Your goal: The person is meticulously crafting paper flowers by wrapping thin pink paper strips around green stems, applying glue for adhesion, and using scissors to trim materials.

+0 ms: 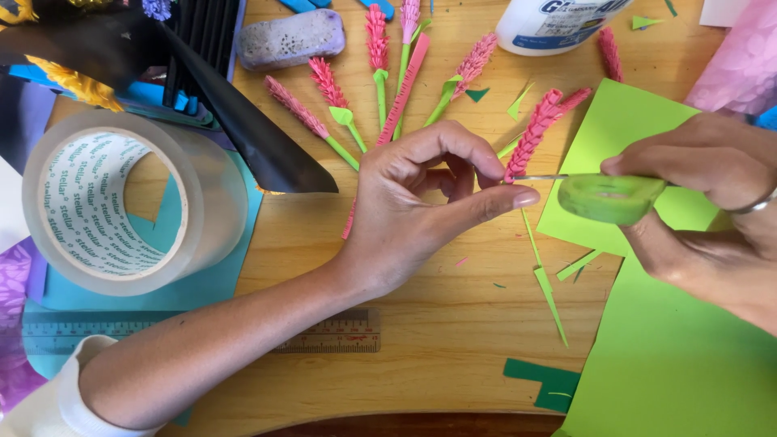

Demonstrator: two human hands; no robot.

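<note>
Wooden table (437,324) (scissors (607,197) at flower (534,133)).

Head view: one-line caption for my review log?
Left hand pinches pink paper flower; right hand holds green-handled scissors to it.

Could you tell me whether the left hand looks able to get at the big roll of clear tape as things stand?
Probably yes: the tape roll lies unobstructed beside the left hand, though its fingers pinch a pink paper flower.

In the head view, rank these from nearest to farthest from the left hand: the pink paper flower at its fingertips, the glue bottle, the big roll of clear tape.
1. Pink paper flower: touching the left hand at its fingertips.
2. Roll of clear tape: far left, on blue paper.
3. Glue bottle: top edge, right of centre.
</note>
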